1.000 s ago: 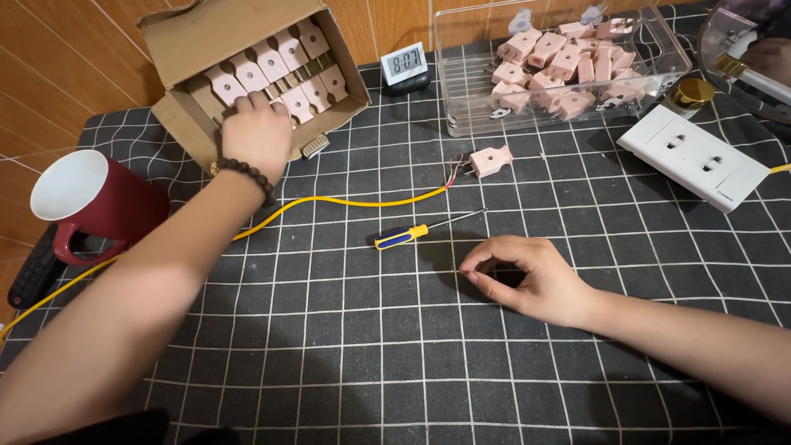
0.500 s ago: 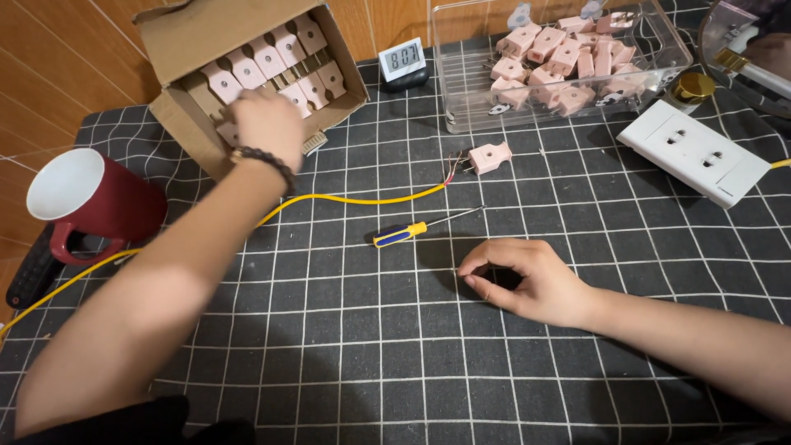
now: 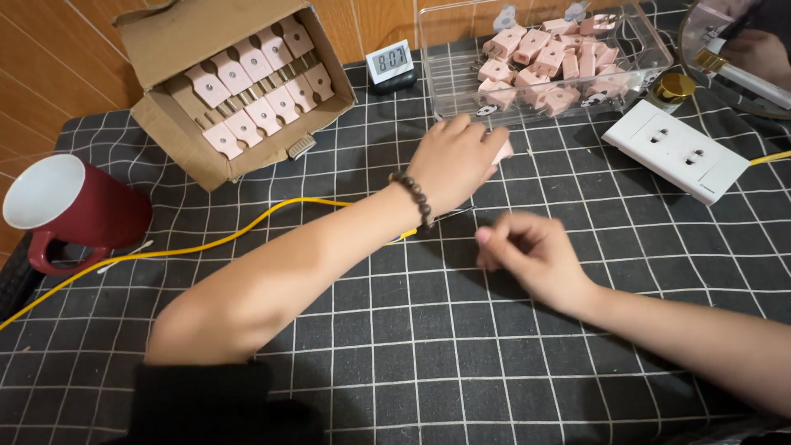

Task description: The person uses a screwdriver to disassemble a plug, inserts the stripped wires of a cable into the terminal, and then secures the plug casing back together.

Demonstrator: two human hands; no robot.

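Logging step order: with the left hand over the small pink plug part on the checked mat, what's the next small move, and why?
Probably close the left hand on the small pink plug part and lift it towards the right hand: its fingers already cover the part, and the right hand waits just beside, loosely curled.

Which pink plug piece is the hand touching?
The left hand covers the lone pink piece lying on the checked cloth. The other pink pieces sit inside the cardboard box or the clear plastic box.

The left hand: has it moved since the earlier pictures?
Yes. The left hand left the cardboard box and moved right, to the pink plug beside the clear plastic box.
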